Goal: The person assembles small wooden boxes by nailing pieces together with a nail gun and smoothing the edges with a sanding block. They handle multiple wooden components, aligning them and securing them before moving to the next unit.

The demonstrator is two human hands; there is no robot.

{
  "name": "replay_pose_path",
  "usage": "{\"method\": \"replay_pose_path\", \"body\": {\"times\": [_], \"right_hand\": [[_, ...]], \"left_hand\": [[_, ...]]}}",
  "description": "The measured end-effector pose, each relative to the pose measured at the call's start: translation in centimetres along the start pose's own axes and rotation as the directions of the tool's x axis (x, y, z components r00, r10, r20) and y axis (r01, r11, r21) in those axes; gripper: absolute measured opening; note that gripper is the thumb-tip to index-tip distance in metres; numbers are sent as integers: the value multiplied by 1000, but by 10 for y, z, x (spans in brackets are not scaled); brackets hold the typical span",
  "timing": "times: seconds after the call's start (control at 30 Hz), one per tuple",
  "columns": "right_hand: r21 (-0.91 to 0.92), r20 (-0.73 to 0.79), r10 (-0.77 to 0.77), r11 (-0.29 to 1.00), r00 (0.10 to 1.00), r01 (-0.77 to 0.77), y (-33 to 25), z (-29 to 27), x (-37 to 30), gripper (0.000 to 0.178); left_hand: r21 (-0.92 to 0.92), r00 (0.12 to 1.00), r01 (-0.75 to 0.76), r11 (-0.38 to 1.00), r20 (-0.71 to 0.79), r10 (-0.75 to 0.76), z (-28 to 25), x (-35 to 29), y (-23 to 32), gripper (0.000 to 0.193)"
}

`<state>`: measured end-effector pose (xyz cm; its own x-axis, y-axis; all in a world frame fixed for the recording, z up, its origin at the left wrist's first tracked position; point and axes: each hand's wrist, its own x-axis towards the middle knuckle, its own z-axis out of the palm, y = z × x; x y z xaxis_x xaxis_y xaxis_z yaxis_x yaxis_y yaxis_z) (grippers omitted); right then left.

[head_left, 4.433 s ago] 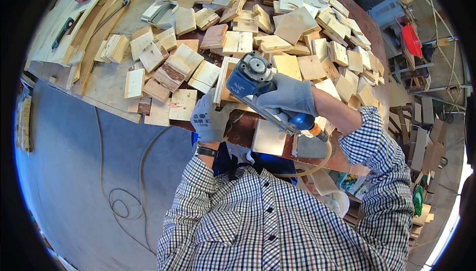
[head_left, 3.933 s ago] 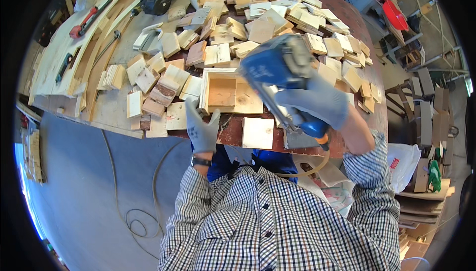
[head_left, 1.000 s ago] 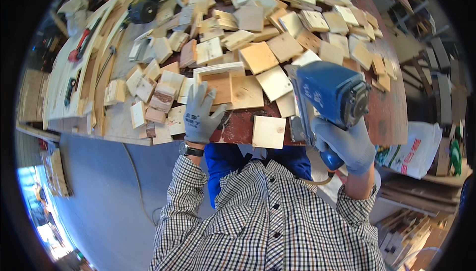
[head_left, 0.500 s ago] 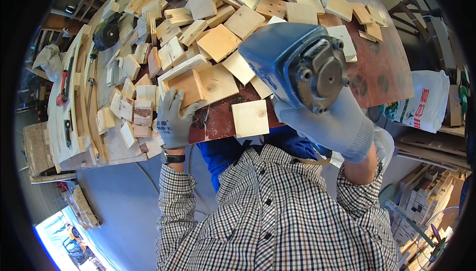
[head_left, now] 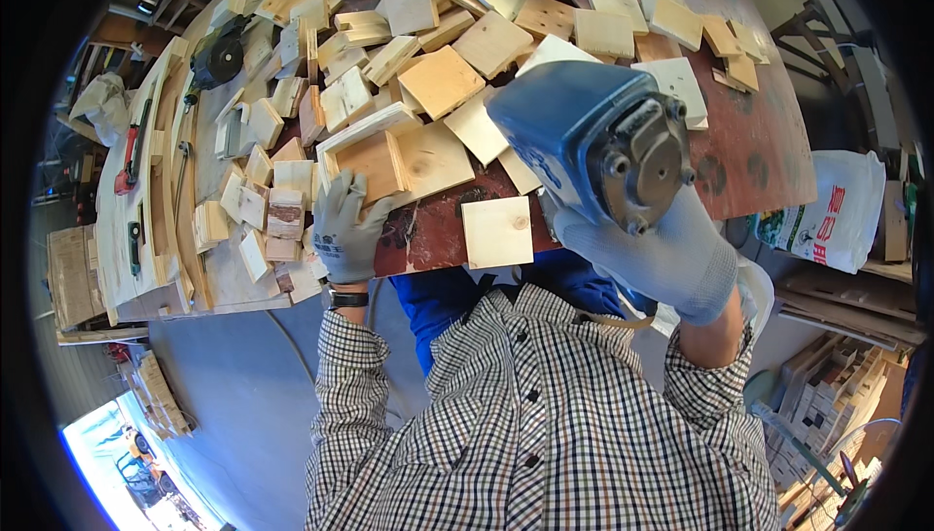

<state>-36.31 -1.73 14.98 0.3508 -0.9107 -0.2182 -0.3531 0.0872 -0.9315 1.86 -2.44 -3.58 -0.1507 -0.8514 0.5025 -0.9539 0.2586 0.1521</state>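
My right hand [head_left: 666, 259], in a grey coated work glove, is wrapped round the handle of a blue nail gun [head_left: 569, 127]. The gun's black bolted cap faces up, and its body hides the nose and what lies below it. My left hand [head_left: 347, 230], gloved too, grips the near left corner of a partly built wooden box [head_left: 433, 157]. Upright strips stand on the box's far and left sides, with another across its middle. Between my hands a loose square wooden piece [head_left: 497, 232] lies at the table's near edge.
A heap of square wooden pieces [head_left: 491, 43] covers the far side of the reddish table [head_left: 725, 157]. To the left are a red-handled tool [head_left: 127, 159], a black round tool [head_left: 217, 59] and long wooden strips. A white printed sack [head_left: 837, 205] stands right of the table.
The nail gun and my right hand have shifted slightly right and toward me. My left hand keeps its grip on the box.
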Motion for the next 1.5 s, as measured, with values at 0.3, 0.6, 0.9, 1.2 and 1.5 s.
{"method": "replay_pose_path", "body": {"times": [0.3, 0.6, 0.9, 1.2, 1.5], "right_hand": [[57, -57, 61, 997, 996, -58, -18, 16, 2, 45], [60, 6, 138, 989, 990, -139, -44, 34, 20, 31], [-22, 147, 330, 943, 932, -331, -64, 55, 75, 33], [-58, 251, 279, 960, 927, -273, -66, 79, 110, 36], [-162, 377, 373, 928, 847, -337, -67, 92, 151, 26]], "left_hand": [[-34, 995, 25, 999, -95, -29, 2, -1, 8, 51], [-113, 987, 110, 988, -107, -122, -10, 2, 19, 49], [-180, 969, 166, 970, -154, -194, -5, -3, 24, 45], [-257, 970, 157, 954, -144, -198, -2, -8, 21, 40], [-283, 956, 194, 939, -159, -245, -1, -11, 21, 46]]}}
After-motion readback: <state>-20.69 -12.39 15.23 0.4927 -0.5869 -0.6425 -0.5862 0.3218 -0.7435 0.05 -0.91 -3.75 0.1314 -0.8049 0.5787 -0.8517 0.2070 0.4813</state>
